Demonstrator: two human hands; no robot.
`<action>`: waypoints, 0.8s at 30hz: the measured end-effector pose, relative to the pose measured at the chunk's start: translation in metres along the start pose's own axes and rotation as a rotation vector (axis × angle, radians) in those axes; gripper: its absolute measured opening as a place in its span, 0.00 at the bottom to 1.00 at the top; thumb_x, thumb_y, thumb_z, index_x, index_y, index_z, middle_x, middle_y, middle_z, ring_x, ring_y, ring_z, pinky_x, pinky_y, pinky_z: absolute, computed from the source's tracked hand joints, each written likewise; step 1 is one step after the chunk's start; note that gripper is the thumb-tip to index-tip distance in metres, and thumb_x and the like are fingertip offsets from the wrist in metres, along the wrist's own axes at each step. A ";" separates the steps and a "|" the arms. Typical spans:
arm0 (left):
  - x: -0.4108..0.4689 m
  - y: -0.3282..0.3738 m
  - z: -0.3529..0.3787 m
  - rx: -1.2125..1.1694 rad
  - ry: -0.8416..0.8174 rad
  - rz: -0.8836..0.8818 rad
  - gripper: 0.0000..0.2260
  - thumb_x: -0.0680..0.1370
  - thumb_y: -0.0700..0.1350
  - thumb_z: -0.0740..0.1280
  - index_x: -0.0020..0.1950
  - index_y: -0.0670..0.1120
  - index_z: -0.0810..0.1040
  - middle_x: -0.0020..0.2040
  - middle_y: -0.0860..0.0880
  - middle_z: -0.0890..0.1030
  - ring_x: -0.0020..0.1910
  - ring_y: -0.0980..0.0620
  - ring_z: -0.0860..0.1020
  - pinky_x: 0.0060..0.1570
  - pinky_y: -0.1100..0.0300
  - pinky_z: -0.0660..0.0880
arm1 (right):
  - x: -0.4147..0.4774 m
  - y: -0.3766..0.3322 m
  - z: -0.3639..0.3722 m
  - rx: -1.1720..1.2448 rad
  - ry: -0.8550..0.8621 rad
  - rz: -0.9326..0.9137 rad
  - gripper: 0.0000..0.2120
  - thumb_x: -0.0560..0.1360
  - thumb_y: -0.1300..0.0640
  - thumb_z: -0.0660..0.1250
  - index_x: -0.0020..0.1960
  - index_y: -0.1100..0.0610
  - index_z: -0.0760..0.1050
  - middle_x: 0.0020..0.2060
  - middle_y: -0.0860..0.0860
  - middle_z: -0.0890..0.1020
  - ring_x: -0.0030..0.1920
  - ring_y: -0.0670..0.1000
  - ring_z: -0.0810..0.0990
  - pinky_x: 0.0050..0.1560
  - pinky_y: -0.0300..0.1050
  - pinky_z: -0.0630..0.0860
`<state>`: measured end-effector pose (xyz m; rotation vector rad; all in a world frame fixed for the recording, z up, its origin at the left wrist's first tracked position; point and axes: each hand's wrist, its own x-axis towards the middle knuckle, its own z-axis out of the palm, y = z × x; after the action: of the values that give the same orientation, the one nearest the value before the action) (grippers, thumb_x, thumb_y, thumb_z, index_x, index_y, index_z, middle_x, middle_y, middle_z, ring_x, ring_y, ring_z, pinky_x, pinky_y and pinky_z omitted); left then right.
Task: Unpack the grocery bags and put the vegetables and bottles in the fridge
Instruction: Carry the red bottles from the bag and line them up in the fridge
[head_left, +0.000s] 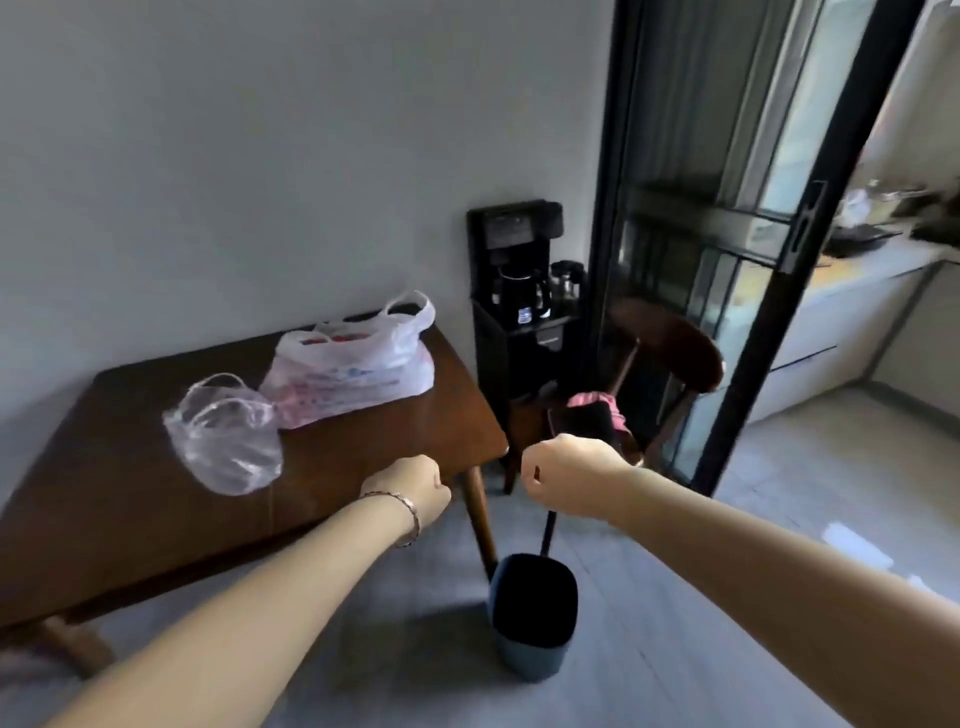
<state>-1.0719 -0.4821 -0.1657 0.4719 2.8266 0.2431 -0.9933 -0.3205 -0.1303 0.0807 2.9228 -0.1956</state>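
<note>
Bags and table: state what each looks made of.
Clear bag: thin transparent plastic film, glossy and crinkled. White bag: thin translucent plastic, printed, contents showing through. Table: probably wood, dark brown, smooth satin sheen reflecting light.

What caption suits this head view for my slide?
Empty fists, left hand and right hand, near white grocery bag and clear bag on wooden table.

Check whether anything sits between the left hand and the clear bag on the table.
Nothing visible does: only bare table separates the left hand from the clear bag. The white bag lies behind it.
</note>
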 end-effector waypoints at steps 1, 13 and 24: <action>0.011 -0.019 -0.002 -0.015 0.011 -0.044 0.12 0.75 0.43 0.57 0.51 0.47 0.79 0.54 0.46 0.80 0.52 0.43 0.78 0.49 0.58 0.72 | 0.024 -0.010 0.002 -0.004 0.004 -0.033 0.11 0.77 0.59 0.57 0.51 0.58 0.77 0.48 0.54 0.80 0.46 0.56 0.78 0.42 0.45 0.71; 0.196 -0.159 -0.046 -0.149 0.146 -0.264 0.11 0.79 0.47 0.59 0.60 0.50 0.72 0.51 0.49 0.80 0.41 0.50 0.77 0.40 0.60 0.72 | 0.307 -0.071 0.004 -0.107 -0.047 -0.335 0.13 0.80 0.54 0.54 0.57 0.55 0.75 0.48 0.51 0.80 0.45 0.52 0.78 0.46 0.43 0.76; 0.339 -0.256 -0.067 -0.327 0.231 -0.158 0.13 0.79 0.42 0.59 0.63 0.49 0.72 0.51 0.52 0.78 0.48 0.53 0.77 0.49 0.59 0.76 | 0.514 -0.122 -0.002 0.036 0.123 -0.301 0.29 0.79 0.48 0.58 0.76 0.55 0.53 0.74 0.51 0.59 0.74 0.53 0.57 0.73 0.48 0.56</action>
<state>-1.4754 -0.6142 -0.2329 0.1565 2.9402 0.7557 -1.5040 -0.4204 -0.2218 -0.3552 3.0411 -0.2994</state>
